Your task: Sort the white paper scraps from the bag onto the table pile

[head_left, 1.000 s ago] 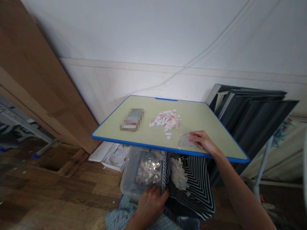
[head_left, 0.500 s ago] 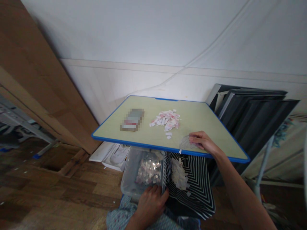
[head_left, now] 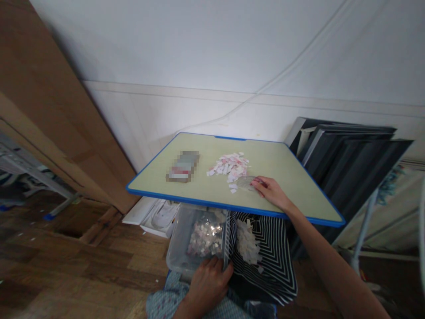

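My right hand [head_left: 268, 190] pinches a clear, thin plastic piece [head_left: 245, 182] with a rounded edge, perhaps a protractor, low over the table. Its far edge reaches the near side of a heap of small white and pink paper pieces [head_left: 229, 165]. Below the table edge, my left hand [head_left: 210, 281] is closed round the near rim of a clear plastic bin [head_left: 181, 248]. Inside that bin lies a shiny clear bag [head_left: 206, 232] of similar pieces. Right of it, a black-and-white striped cloth bag [head_left: 274, 248] bears pale scraps [head_left: 247, 243].
A blue-edged table [head_left: 272, 159] stands against the wall. On its left lies a blurred-out rectangular object [head_left: 183, 166]. Dark panels [head_left: 358, 164] lean at the right, a tall cardboard box [head_left: 63, 110] at the left. An open white box [head_left: 159, 217] sits on the floor.
My right hand has moved left and away from me with the clear plastic piece, from the table's front edge to the paper heap. My left hand stays on the bin rim.
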`<control>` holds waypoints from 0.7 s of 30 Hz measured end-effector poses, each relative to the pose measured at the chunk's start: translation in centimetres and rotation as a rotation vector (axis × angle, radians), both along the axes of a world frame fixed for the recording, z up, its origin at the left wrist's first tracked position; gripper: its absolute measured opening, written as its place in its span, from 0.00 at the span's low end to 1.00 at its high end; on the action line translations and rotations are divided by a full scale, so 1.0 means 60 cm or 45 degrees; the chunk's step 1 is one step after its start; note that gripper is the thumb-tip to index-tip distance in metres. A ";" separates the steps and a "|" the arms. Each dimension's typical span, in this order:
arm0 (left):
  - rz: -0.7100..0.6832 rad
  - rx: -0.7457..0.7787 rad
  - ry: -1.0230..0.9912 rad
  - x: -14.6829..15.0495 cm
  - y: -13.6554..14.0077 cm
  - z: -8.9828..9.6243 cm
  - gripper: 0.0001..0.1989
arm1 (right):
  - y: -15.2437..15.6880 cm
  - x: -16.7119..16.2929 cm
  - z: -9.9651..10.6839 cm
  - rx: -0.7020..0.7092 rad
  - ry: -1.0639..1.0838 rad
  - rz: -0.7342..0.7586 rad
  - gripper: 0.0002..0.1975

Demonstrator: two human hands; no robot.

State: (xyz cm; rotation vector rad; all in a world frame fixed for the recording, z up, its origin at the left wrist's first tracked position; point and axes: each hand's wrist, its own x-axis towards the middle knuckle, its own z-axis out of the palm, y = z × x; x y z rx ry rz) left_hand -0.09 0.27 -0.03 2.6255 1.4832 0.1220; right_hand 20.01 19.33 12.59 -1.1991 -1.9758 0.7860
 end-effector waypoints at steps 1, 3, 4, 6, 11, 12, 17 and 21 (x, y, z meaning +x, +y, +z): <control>0.000 0.003 -0.004 0.000 0.000 -0.001 0.19 | 0.001 0.000 -0.001 0.019 -0.010 -0.019 0.16; -0.001 0.009 -0.009 0.000 0.000 -0.001 0.19 | 0.001 0.004 -0.004 0.055 0.005 -0.109 0.16; -0.003 0.010 -0.005 0.000 0.000 -0.001 0.19 | 0.001 0.008 -0.005 0.070 0.027 -0.169 0.15; -0.007 0.008 0.010 0.001 0.000 0.001 0.19 | 0.000 0.015 -0.006 0.081 0.066 -0.254 0.15; -0.011 0.012 0.029 0.002 0.001 0.006 0.19 | -0.009 0.021 -0.002 0.001 0.047 -0.226 0.14; -0.008 0.014 0.033 0.002 0.001 0.007 0.19 | -0.011 0.020 -0.001 -0.010 0.054 -0.217 0.15; -0.016 0.007 0.028 0.002 -0.001 0.008 0.19 | -0.011 0.018 -0.001 -0.001 0.059 -0.219 0.15; -0.014 0.025 0.006 0.001 -0.001 0.001 0.20 | -0.008 0.024 -0.005 0.037 0.031 -0.294 0.14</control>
